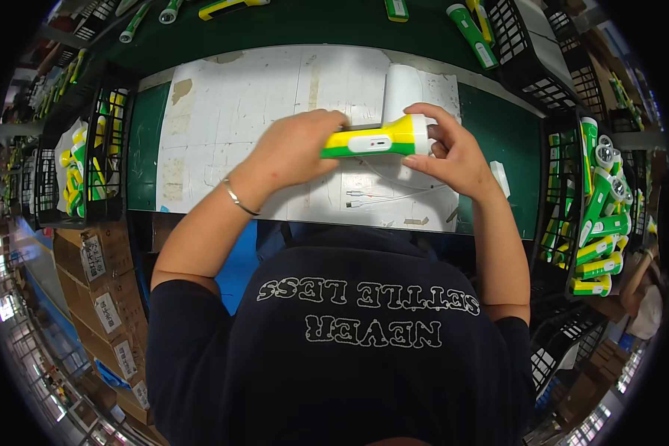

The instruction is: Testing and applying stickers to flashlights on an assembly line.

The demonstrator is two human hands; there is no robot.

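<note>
both hands hold a yellow, green and white plastic flashlight level above the counter. left hand wraps the handle end; right hand grips the white head end with its fingertips. below the hands lies a thin white cable on worn white paper sheet. right of the right hand stands a black wire crate of similar flashlights.

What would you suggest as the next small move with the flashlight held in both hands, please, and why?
Probably lay the yellow-and-green flashlight in the black crate of finished flashlights on the right. The left hand grips its handle, the right hand its head, and it looks whole.
</note>
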